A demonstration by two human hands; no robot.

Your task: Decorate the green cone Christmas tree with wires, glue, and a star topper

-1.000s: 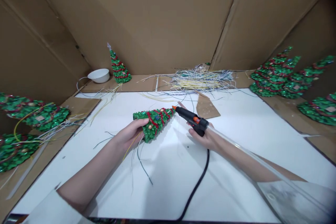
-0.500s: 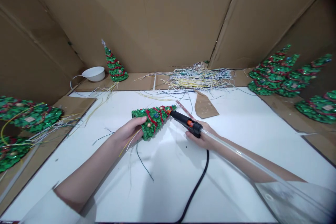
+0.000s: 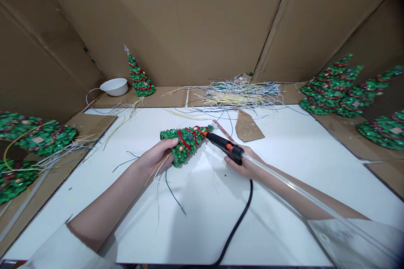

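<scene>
My left hand (image 3: 160, 154) is closed around the wide base of a small green Christmas tree (image 3: 186, 141) with red garland and ball ornaments. The tree lies on its side, its tip pointing right, and thin yellow, white and green wires trail from its base. In my right hand (image 3: 244, 164) is a black and orange hot glue gun (image 3: 225, 146). Its orange nozzle meets the tree just below the tip; whether glue comes out cannot be made out. A long clear glue stick (image 3: 284, 181) runs out of the gun's back, over my right forearm. The black cord (image 3: 235, 229) curves down toward the front edge.
A pile of thin wires (image 3: 243, 93) lies at the back, near a cardboard scrap (image 3: 249, 127). A white bowl (image 3: 114, 87) and an upright Christmas tree (image 3: 141, 77) stand at the back left. More trees line the left side (image 3: 47, 138) and right side (image 3: 334, 88). Cardboard walls (image 3: 176, 21) surround the white table.
Almost nothing differs. The whole view has shifted slightly, while the glue gun's nozzle stays at the tree near its tip and both hands keep their hold.
</scene>
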